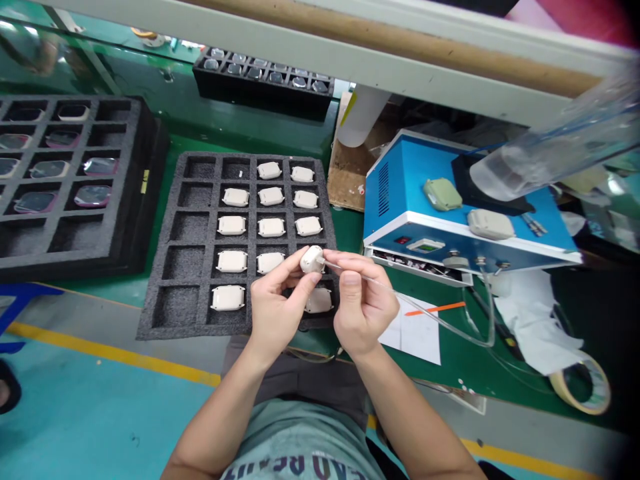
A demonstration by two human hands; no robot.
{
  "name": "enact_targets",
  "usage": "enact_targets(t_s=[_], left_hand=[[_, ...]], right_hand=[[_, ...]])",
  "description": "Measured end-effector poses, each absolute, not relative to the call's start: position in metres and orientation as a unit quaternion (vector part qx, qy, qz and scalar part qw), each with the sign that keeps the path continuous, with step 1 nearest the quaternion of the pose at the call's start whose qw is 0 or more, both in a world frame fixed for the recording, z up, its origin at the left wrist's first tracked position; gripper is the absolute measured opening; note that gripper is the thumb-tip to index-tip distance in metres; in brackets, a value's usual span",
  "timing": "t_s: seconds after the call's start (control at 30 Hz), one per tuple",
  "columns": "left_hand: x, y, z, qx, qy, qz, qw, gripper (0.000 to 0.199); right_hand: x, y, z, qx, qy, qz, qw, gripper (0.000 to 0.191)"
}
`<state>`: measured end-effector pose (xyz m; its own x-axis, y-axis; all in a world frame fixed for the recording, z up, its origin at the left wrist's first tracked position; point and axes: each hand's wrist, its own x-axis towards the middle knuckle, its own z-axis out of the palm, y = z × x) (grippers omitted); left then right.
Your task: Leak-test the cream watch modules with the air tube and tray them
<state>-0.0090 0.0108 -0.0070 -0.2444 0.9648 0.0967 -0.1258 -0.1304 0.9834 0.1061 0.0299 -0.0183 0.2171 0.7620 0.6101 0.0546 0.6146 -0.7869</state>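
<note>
Between thumb and fingers, my left hand (277,300) grips a small cream-coloured watch case (311,259) above the foam tray. My right hand (367,303) is closed around a thin clear tube (425,310), with the tube's tip at the side of the watch case. That tube loops right toward the fittings on a blue machine (417,180). Below both hands lies the dark grey foam tray (193,320), holding several like cases in its pockets; its left column of pockets has no cases. My hands hide part of its lower right.
Left stands a stack of foam trays (127,193) with dark-faced watch parts. Another black tray (260,90) lies behind. A green case (443,193) and a cream case (490,224) sit on the machine. White paper (415,337), an orange stick (435,309) and a tape roll (583,387) lie right.
</note>
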Motion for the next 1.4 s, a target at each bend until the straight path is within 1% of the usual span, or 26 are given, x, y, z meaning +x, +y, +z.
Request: enact_targets(t_s=[0.47, 0.57, 0.77, 1.07, 1.4], left_hand=[[-0.010, 0.011, -0.006, 0.431, 0.502, 0.610, 0.436, 0.037], [-0.012, 0.013, -0.005, 0.434, 0.507, 0.610, 0.427, 0.037], [-0.012, 0.018, -0.003, 0.439, 0.524, 0.610, 0.401, 0.038], [-0.014, 0.018, -0.005, 0.432, 0.529, 0.608, 0.404, 0.040], [-0.014, 0.020, -0.007, 0.418, 0.525, 0.619, 0.408, 0.041]], right_hand=[[0.107, 0.030, -0.014, -0.375, -0.589, 0.234, 0.676, 0.016], [0.106, 0.031, -0.012, -0.370, -0.592, 0.246, 0.672, 0.017], [0.105, 0.036, -0.011, -0.352, -0.590, 0.260, 0.678, 0.018], [0.103, 0.038, -0.010, -0.342, -0.583, 0.276, 0.683, 0.019], [0.103, 0.039, -0.007, -0.342, -0.582, 0.267, 0.688, 0.018]])
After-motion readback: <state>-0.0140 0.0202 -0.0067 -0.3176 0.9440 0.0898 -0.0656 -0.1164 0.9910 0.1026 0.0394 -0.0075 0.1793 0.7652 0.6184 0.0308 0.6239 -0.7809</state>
